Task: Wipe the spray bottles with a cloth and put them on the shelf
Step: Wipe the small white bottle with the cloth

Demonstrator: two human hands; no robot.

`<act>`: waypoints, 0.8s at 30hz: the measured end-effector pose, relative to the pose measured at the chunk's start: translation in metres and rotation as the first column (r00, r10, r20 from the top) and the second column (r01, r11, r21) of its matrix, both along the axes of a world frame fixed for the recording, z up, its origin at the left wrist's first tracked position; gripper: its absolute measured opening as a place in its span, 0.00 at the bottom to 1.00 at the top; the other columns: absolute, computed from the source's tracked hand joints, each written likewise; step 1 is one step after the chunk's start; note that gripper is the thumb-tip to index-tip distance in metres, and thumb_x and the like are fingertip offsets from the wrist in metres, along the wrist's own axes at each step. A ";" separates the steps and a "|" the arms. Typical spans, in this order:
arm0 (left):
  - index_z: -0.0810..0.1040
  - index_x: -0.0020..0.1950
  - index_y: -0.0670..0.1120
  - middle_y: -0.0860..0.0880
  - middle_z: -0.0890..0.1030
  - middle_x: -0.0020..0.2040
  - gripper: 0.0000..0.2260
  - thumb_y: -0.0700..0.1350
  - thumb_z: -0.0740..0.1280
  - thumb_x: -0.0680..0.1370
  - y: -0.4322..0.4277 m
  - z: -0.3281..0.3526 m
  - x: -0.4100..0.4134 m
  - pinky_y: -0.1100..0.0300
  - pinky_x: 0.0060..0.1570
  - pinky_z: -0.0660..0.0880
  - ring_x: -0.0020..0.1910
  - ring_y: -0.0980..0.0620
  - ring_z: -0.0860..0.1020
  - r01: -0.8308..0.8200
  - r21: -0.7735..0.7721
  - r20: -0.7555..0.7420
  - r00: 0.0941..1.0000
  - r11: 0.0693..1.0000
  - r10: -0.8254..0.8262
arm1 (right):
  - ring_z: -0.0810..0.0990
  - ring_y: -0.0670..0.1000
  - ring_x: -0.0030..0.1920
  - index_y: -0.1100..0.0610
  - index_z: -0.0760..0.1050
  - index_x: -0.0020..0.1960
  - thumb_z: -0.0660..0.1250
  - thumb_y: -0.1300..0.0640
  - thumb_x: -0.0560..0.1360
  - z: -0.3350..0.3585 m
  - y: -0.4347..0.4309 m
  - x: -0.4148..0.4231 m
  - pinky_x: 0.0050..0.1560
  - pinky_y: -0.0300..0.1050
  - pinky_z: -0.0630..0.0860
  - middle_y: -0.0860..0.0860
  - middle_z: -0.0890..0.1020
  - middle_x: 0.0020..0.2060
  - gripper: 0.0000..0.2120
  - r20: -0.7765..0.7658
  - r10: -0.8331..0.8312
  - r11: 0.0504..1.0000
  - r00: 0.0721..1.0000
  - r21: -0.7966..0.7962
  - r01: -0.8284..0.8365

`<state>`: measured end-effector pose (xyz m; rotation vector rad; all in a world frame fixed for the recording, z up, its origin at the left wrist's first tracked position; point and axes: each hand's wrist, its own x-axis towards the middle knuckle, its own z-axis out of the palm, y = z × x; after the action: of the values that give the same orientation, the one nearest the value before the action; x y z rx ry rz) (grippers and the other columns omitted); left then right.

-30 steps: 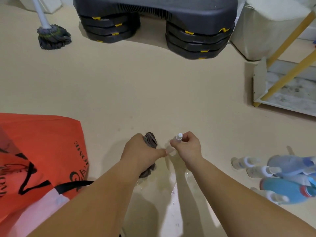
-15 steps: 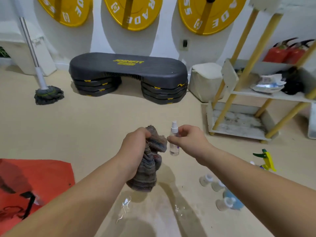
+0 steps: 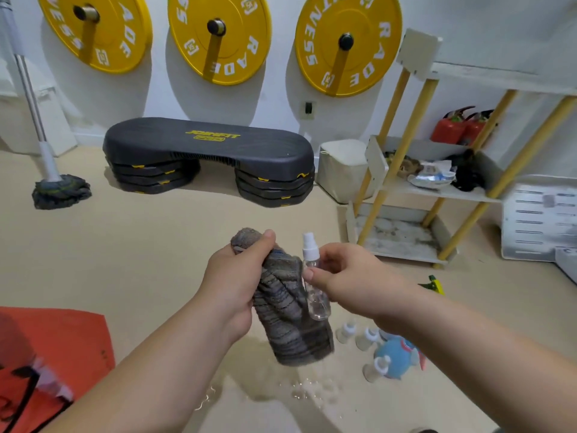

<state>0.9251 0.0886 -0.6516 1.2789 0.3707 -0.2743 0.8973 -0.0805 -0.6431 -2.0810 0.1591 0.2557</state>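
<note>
My right hand (image 3: 349,276) pinches a small clear spray bottle (image 3: 316,300) with a white nozzle, held upright in mid-air. My left hand (image 3: 232,276) grips a grey striped cloth (image 3: 287,310) that hangs down beside the bottle and touches its left side. On the floor at the lower right lie several more small bottles (image 3: 368,339) and a blue spray bottle (image 3: 395,357). The shelf (image 3: 406,189), white boards on yellow poles, stands at the right.
A black step platform (image 3: 209,151) and a mop (image 3: 61,189) stand along the far wall under yellow weight plates (image 3: 346,42). A red bag (image 3: 53,354) lies at the lower left. Water spots the floor (image 3: 306,392) below my hands. The middle shelf holds clutter.
Both hands rose from the floor with the cloth and the small bottle. The view tilted up toward the wall and shelf. The cloth now hangs against the bottle.
</note>
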 end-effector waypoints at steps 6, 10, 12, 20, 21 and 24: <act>0.85 0.55 0.46 0.44 0.89 0.50 0.15 0.53 0.62 0.86 0.007 0.006 0.000 0.53 0.48 0.84 0.49 0.43 0.88 0.173 0.188 0.112 0.974 0.967 -0.197 | 0.79 0.47 0.45 0.54 0.78 0.53 0.67 0.57 0.81 -0.011 -0.017 0.002 0.51 0.38 0.75 0.53 0.82 0.47 0.02 0.162 0.126 0.971 0.979 -0.224 -0.088; 0.83 0.51 0.48 0.51 0.84 0.36 0.14 0.54 0.60 0.86 0.007 0.007 -0.001 0.52 0.37 0.75 0.30 0.44 0.77 0.221 0.467 0.271 0.886 0.856 -0.377 | 0.78 0.48 0.44 0.53 0.78 0.52 0.67 0.56 0.81 -0.018 -0.026 0.011 0.53 0.46 0.78 0.50 0.81 0.43 0.01 0.169 0.176 0.959 0.970 -0.252 -0.130; 0.82 0.50 0.49 0.52 0.83 0.34 0.14 0.51 0.60 0.87 0.003 0.007 -0.002 0.51 0.35 0.73 0.28 0.52 0.77 0.274 0.503 0.330 0.816 0.820 -0.475 | 0.78 0.47 0.41 0.52 0.79 0.52 0.67 0.57 0.82 -0.023 -0.027 0.015 0.49 0.44 0.78 0.49 0.82 0.41 0.02 0.166 0.208 0.957 0.964 -0.239 -0.166; 0.79 0.48 0.59 0.46 0.84 0.33 0.13 0.52 0.57 0.87 -0.014 -0.006 0.017 0.53 0.33 0.78 0.30 0.45 0.82 0.321 0.756 0.230 0.686 0.570 -0.691 | 0.77 0.49 0.35 0.46 0.75 0.48 0.66 0.49 0.82 -0.026 -0.037 0.016 0.39 0.44 0.76 0.47 0.79 0.36 0.04 0.078 0.246 0.925 0.966 -0.315 -0.210; 0.80 0.46 0.62 0.49 0.83 0.33 0.13 0.53 0.59 0.86 -0.013 -0.007 0.021 0.56 0.36 0.76 0.32 0.50 0.81 0.298 0.775 0.229 0.690 0.557 -0.687 | 0.77 0.48 0.35 0.46 0.74 0.47 0.66 0.48 0.81 -0.026 -0.039 0.016 0.39 0.45 0.76 0.46 0.79 0.35 0.05 0.056 0.248 0.920 0.967 -0.326 -0.217; 0.81 0.44 0.60 0.49 0.83 0.31 0.15 0.45 0.62 0.85 -0.017 -0.010 0.023 0.58 0.35 0.78 0.29 0.54 0.81 0.254 0.811 0.219 0.704 0.527 -0.676 | 0.74 0.47 0.29 0.51 0.74 0.43 0.67 0.46 0.81 -0.027 -0.039 0.014 0.32 0.40 0.73 0.45 0.76 0.30 0.11 -0.024 0.216 0.933 0.976 -0.290 -0.213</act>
<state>0.9478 0.0712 -0.6613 2.2121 -0.4451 -0.2452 0.9113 -0.1191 -0.6701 -2.3958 -0.0410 0.3746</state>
